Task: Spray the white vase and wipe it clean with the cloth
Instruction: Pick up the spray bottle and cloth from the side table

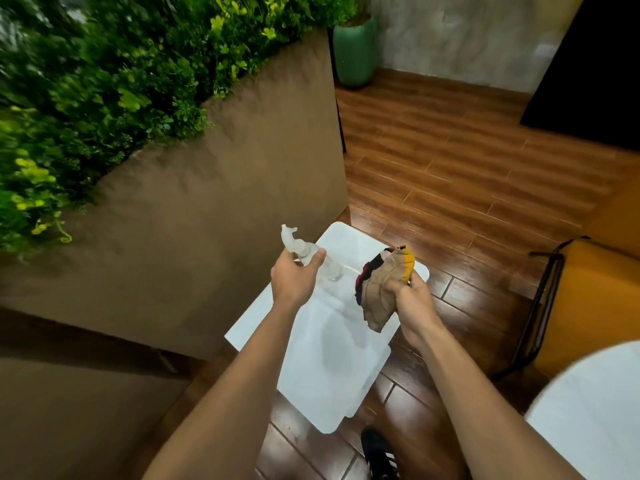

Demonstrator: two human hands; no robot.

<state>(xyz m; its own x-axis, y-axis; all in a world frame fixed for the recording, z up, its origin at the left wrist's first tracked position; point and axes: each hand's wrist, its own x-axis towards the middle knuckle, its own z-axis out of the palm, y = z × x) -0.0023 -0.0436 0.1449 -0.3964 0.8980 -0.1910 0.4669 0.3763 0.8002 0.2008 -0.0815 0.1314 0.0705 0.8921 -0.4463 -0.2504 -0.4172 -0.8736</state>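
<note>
Head view: left hand [292, 280] fingers curl round spray bottle [289, 238]; right hand [414, 301] fingers clutch cloth [379, 289] above white vase [329, 379].

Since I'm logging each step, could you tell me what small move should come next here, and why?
Probably tip the spray bottle down toward the white vase and squeeze: the left hand holds it with its nozzle pointing away, and the right hand grips the cloth.

The clear spray bottle [300, 249] is motion-blurred, its middle hidden by the left hand [292, 278]. The right hand [412, 299] covers part of the cloth [379, 289]. A black shoe [377, 452] is cut off by the bottom edge; the foliage [104, 81] is smeared.
</note>
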